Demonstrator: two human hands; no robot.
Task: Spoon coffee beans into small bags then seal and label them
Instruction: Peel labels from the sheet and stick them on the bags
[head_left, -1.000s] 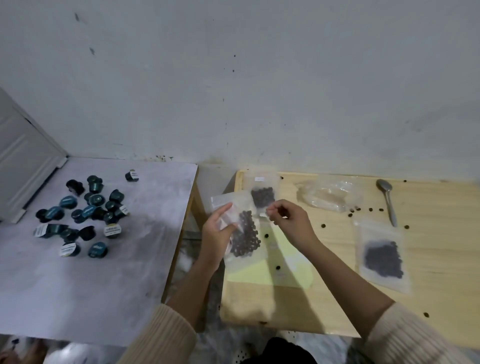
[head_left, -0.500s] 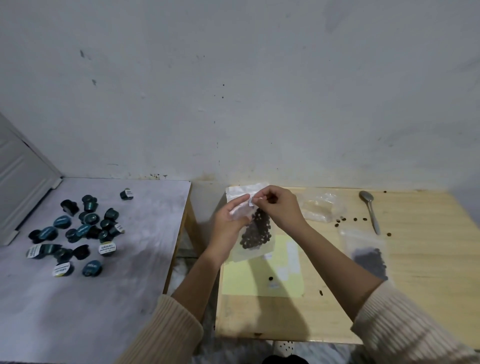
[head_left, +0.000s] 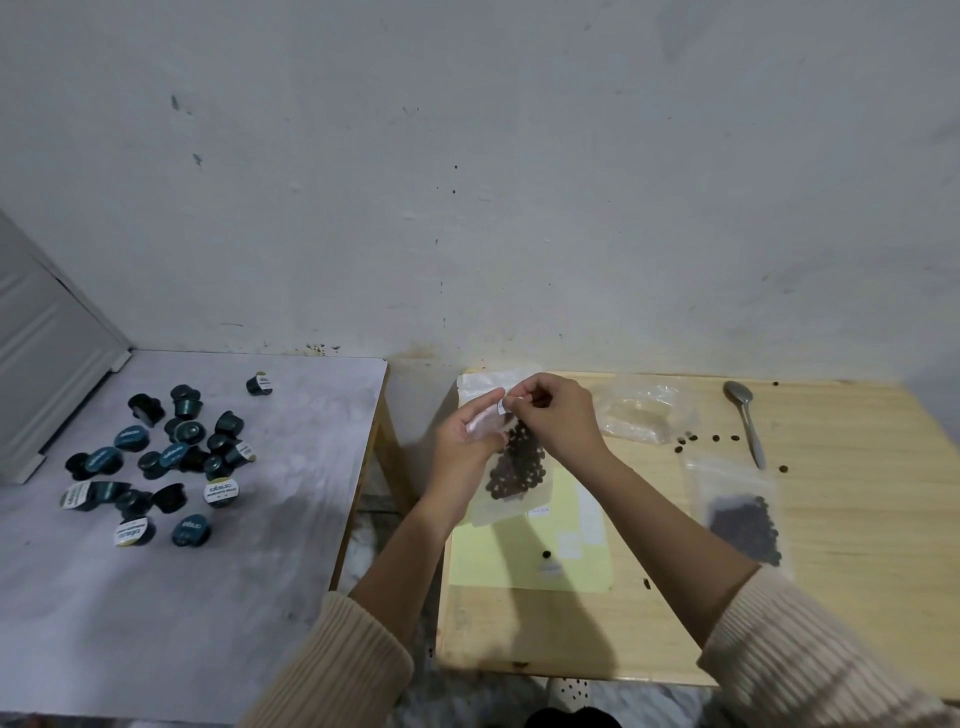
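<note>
My left hand (head_left: 464, 441) holds a small clear bag of coffee beans (head_left: 514, 470) upright above the wooden table (head_left: 857, 545). My right hand (head_left: 553, 413) pinches a small white label (head_left: 502, 406) at the bag's upper part, fingers curled. A second filled bag (head_left: 743, 514) lies flat on the table to the right. A metal spoon (head_left: 745, 418) lies at the back right. A yellow sheet with white labels (head_left: 530, 556) lies under my hands.
An empty crumpled clear bag (head_left: 641, 413) sits at the back of the table, with loose beans (head_left: 691, 441) scattered near it. The grey table (head_left: 156, 597) on the left carries several dark coffee capsules (head_left: 171, 457). A gap separates the two tables.
Both hands lifted the bag up and toward the wall. My right hand closed in on the bag's top, now pinching the label there.
</note>
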